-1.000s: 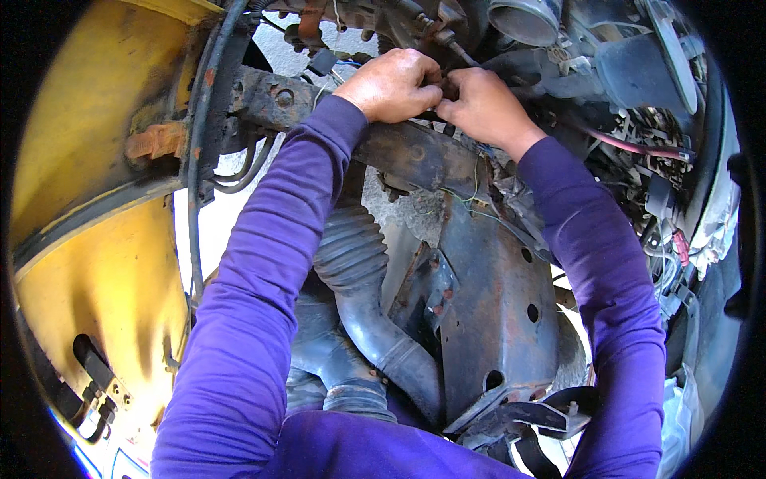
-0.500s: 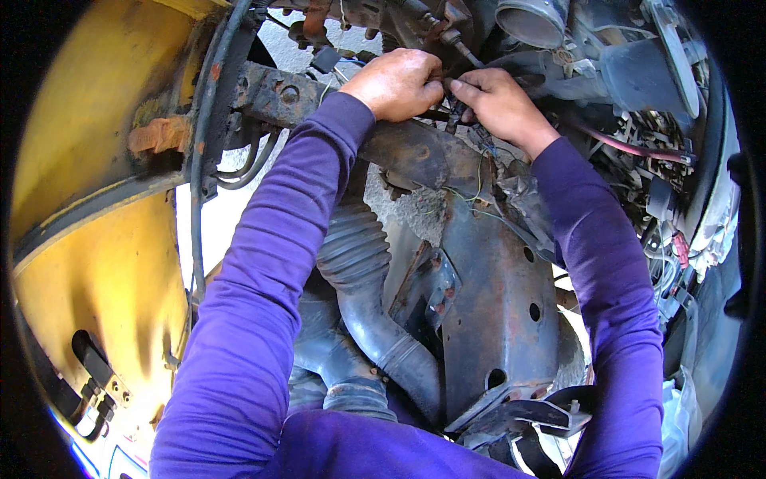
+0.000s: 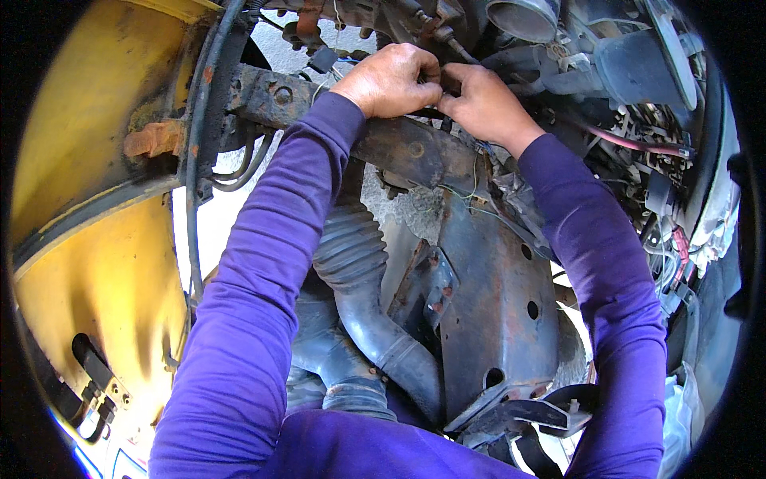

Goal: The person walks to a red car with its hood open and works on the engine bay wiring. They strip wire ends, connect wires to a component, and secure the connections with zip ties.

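Both hands meet above a rusty steel frame rail, fingers curled close together. My left hand is closed, back upward, on something I cannot make out. My right hand is closed just to its right, its fingertips also on something hidden between the hands. A small dark block with thin wires sits left of my left hand. A metal rod with a fitting runs down behind my fingers. Thin green wires hang below my right hand.
A yellow body panel and black hoses line the left. Ribbed ducts and a holed steel plate lie below. A grey cylinder and a tangle of harness with a red hose crowd the right.
Both hands shifted slightly right half a second ago, my right thumb lifting over a dark part, and are now back up and left, close together with that part mostly hidden.
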Demonstrator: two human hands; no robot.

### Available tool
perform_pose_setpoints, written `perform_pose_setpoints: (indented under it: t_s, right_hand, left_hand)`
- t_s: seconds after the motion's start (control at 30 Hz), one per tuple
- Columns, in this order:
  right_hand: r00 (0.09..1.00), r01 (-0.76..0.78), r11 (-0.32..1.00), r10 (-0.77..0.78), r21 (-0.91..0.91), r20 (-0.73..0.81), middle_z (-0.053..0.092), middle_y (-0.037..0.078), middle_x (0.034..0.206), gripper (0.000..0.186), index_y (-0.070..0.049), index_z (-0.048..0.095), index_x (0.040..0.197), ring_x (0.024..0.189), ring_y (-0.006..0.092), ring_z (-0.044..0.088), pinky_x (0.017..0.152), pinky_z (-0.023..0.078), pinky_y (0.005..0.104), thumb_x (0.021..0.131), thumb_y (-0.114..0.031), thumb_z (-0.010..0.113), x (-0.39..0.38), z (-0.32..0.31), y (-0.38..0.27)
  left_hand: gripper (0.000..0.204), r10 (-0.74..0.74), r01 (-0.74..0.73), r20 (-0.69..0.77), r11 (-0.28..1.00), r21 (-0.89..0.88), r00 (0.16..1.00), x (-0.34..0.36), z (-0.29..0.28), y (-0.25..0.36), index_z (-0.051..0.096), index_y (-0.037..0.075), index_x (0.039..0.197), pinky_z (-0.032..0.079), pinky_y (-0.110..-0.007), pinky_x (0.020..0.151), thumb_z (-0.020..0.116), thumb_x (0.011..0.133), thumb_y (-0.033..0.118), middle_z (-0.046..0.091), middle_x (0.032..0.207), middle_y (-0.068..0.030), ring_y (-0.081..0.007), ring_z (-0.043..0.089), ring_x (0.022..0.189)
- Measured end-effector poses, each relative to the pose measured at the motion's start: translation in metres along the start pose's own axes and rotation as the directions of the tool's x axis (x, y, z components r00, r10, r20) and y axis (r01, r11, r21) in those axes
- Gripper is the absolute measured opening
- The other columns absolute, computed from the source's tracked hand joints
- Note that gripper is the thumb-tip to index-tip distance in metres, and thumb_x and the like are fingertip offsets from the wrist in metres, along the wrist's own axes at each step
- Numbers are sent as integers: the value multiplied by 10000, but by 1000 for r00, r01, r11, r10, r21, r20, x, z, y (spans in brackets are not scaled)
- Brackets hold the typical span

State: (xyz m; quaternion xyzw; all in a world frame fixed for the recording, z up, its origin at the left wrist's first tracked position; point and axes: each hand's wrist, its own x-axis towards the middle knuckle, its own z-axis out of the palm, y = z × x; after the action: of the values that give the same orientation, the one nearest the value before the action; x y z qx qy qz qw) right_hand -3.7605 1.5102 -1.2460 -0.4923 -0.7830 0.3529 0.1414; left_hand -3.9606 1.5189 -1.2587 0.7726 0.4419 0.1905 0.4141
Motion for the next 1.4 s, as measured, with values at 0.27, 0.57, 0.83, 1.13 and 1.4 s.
perform_pose_setpoints:
  t_s: [0.27,0.57,0.83,1.13,1.4]
  right_hand:
    - [984,-122,992,123,-15,130,706,248,853,289,33,731,945,795,392,695,744,533,450,808,-221,753,2,-11,-8]
    - [981,-27,1000,24,12,192,694,201,912,256,14,722,954,877,386,671,792,517,444,886,-233,723,-3,-22,2]
    - [984,111,990,-98,-86,149,687,216,960,266,3,714,977,954,418,662,844,523,483,863,-237,693,-1,-15,-1]
    - [995,51,998,-50,-20,86,704,260,968,338,18,720,1021,944,441,679,844,534,491,797,-234,728,3,-2,5]
    - [968,-112,990,129,-89,214,708,240,931,269,18,728,977,891,415,687,811,537,469,850,-219,724,1,-24,-5]
  left_hand:
    - [296,-66,69,-28,989,130,997,-4,-1,3,729,3,995,560,-425,807,709,800,224,729,896,-215,-355,720,861]
    - [255,-21,25,-37,995,98,999,-2,3,-3,713,3,979,549,-450,761,653,834,204,709,846,-224,-390,698,817]
    - [232,-29,29,-2,999,45,1000,-2,-1,-1,693,-19,932,538,-446,729,640,830,183,704,831,-220,-364,696,785]
    - [273,38,-35,-46,998,53,998,-2,3,0,708,-19,953,554,-430,793,697,784,195,722,892,-214,-359,712,862]
    - [264,-25,30,-41,990,135,999,-2,5,-3,711,-12,970,554,-450,803,672,813,196,714,914,-238,-397,703,886]
